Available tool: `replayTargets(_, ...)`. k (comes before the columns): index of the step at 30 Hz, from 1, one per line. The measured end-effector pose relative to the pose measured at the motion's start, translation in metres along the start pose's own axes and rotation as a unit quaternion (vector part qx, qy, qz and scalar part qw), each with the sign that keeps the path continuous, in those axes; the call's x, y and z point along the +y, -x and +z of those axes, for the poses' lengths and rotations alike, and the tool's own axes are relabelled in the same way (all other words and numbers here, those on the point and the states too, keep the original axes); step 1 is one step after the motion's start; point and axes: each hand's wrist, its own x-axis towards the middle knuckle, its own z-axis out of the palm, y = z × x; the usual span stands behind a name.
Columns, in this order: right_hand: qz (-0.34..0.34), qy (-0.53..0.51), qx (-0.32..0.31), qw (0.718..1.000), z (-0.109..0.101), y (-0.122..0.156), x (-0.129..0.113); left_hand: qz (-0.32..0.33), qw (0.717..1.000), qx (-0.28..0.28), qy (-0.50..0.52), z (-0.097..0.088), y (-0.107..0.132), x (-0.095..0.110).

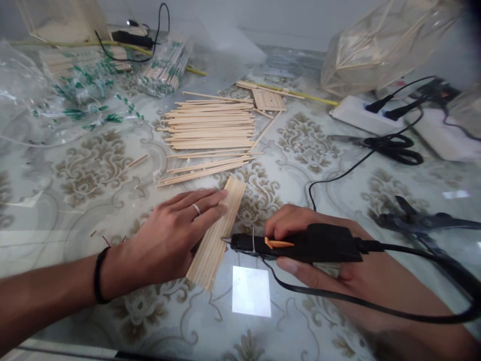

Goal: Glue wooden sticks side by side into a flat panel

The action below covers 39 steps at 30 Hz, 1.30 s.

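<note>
A narrow panel of wooden sticks laid side by side (214,245) slants across the middle of the view. My left hand (176,230), with a ring and a black wristband, holds it from the left; the fingers reach over its upper face and the thumb is mostly hidden. My right hand (319,235) is closed round a black glue gun (300,243) with an orange trigger. The gun's metal tip points left and meets the panel's right side; whether it touches the surface I cannot tell.
Behind the panel lies a pile of loose sticks (210,125). Scissors (391,148), a white power strip (368,115) and black pliers (424,220) are at right. Plastic-wrapped stick bundles (165,67) stand at back left. The glue gun's black cable (376,303) loops at right.
</note>
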Motion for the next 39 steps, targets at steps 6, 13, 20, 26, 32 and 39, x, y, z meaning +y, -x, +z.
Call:
replayTargets(6, -0.025, 0.024, -0.025, 0.999, -0.001, -0.002, -0.004, 0.000, 1.000, 0.003, 0.001, -0.001, 0.000, 0.000)
replayTargets(13, -0.022, 0.000, -0.025, 0.999, 0.007, 0.001, -0.008, -0.003, 1.000, -0.005, 0.008, -0.001, 0.001, 0.001)
replayTargets(20, -0.026, -0.007, -0.048, 0.998, 0.008, 0.005, -0.014, 0.000, 1.000, 0.002, 0.015, 0.000, 0.000, 0.000)
replayTargets(26, -0.028, -0.003, -0.069, 0.997, 0.008, 0.004, -0.019, -0.001, 1.000, -0.002, 0.010, 0.000, -0.001, 0.000)
replayTargets(32, -0.024, -0.001, -0.079, 0.997, 0.008, 0.003, -0.020, -0.005, 1.000, -0.009, 0.020, -0.001, -0.001, 0.000)
replayTargets(39, -0.021, -0.010, -0.083, 0.996, 0.011, 0.003, -0.021, -0.007, 1.000, -0.016, 0.016, -0.001, -0.001, 0.000)
